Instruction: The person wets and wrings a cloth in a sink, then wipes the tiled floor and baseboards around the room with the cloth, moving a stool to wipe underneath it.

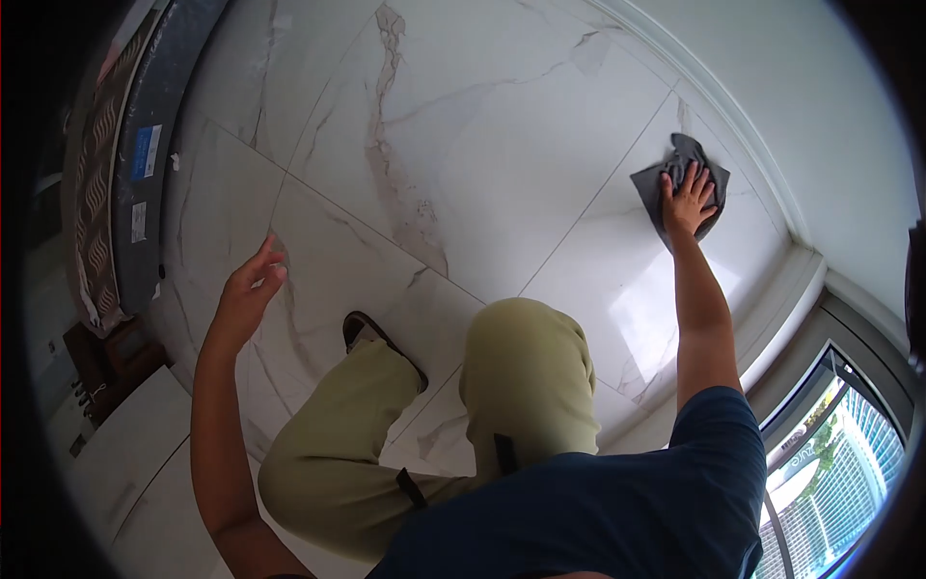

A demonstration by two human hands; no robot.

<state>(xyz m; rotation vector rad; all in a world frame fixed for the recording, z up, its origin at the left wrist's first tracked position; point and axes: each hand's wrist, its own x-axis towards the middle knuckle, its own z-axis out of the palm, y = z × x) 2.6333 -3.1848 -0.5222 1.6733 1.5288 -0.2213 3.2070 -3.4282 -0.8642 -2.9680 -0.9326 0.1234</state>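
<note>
Out at the right, my right hand (688, 201) lies flat on a crumpled dark grey cloth (712, 214), its fingers spread and pressing the cloth against the marble-patterned tile floor (511, 145). Part of the cloth bunches up beyond the fingertips and around the hand. On the left, my left hand (253, 285) hovers over the tiles with nothing in it. Its fingers are loosely bent, with a gap between thumb and fingers.
A white wall (820, 116) with a baseboard (738, 111) runs along the right, near the cloth. At lower right is a window (834, 454). A mattress (145, 145) with a patterned side stands at left, by a brown wooden piece (125, 347). My bent legs (526, 376) occupy the lower middle.
</note>
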